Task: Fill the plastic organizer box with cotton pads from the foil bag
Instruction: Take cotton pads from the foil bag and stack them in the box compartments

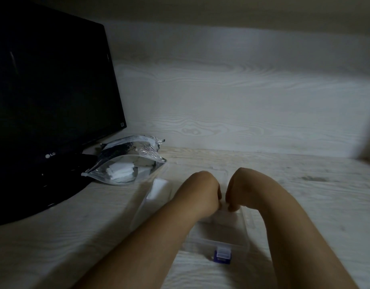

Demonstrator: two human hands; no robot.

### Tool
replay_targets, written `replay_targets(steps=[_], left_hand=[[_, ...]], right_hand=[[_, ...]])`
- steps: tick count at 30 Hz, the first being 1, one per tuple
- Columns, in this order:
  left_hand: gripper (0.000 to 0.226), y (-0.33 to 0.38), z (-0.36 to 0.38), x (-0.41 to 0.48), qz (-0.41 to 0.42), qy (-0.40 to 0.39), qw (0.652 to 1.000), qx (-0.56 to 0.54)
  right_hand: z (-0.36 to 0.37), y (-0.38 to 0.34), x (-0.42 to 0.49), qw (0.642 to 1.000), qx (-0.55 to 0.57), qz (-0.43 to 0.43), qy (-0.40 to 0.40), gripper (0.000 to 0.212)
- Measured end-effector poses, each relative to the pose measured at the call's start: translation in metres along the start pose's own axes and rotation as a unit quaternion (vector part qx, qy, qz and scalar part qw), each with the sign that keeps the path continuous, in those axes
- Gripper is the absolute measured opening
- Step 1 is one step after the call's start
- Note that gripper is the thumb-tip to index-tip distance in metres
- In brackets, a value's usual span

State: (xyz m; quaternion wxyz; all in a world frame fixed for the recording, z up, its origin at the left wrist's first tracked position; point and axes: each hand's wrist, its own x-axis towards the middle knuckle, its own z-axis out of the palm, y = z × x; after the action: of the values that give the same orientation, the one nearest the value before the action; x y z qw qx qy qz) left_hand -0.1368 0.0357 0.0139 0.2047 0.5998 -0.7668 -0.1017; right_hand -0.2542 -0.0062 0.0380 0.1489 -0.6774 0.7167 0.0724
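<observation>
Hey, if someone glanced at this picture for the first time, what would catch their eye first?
Two bare forearms meet mid-frame: the left hand and right hand, knuckles up, dip together into the clear organizer box, which has a purple latch at its near edge. Behind and to the left, the foil bag shows white cotton pads, lying beside a big black monitor.

Left hand (203,192) and right hand (240,190) over organizer box (221,236)
</observation>
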Motion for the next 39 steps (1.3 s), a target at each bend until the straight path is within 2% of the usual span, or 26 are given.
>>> replay_targets(steps=[7, 10, 14, 17, 22, 25, 29, 31, 35, 39], left_hand=[[0.026, -0.002, -0.003, 0.002, 0.001, -0.01, 1.0, -0.016], [0.015, -0.008, -0.006, 0.0, -0.016, 0.026, 0.993, -0.113], [0.031, -0.02, -0.015, -0.002, -0.069, 0.08, 0.966, -0.234], [0.036, -0.031, -0.025, -0.002, -0.093, 0.098, 0.952, -0.273], [0.033, -0.052, -0.041, -0.003, -0.119, 0.144, 0.959, -0.215], [0.033, -0.071, -0.052, -0.005, -0.143, 0.176, 0.964, -0.139], [0.025, -0.102, -0.07, -0.014, -0.189, 0.132, 0.973, 0.02], [0.022, -0.116, -0.067, -0.018, -0.201, 0.099, 0.973, 0.061], [0.031, -0.131, -0.047, -0.022, -0.203, 0.071, 0.975, 0.051], [0.018, -0.133, -0.048, -0.02, -0.201, 0.168, 0.964, 0.042]], right_hand=[[-0.002, 0.001, -0.004, 1.0, 0.016, -0.027, 0.004, 0.043], [-0.005, 0.0, -0.009, 0.996, 0.022, -0.069, 0.059, 0.023], [-0.005, -0.001, -0.016, 0.988, 0.05, -0.102, 0.109, 0.015], [-0.003, -0.002, -0.018, 0.985, 0.053, -0.113, 0.119, 0.012], [0.001, -0.002, -0.02, 0.975, 0.084, -0.151, 0.137, 0.01], [0.002, -0.005, -0.023, 0.966, 0.098, -0.176, 0.161, 0.014], [0.005, -0.009, -0.024, 0.956, 0.106, -0.198, 0.19, 0.015], [0.006, -0.011, -0.024, 0.953, 0.107, -0.202, 0.199, 0.014], [0.007, -0.011, -0.024, 0.948, 0.118, -0.214, 0.203, 0.01], [0.006, -0.01, -0.025, 0.945, 0.132, -0.218, 0.203, 0.008]])
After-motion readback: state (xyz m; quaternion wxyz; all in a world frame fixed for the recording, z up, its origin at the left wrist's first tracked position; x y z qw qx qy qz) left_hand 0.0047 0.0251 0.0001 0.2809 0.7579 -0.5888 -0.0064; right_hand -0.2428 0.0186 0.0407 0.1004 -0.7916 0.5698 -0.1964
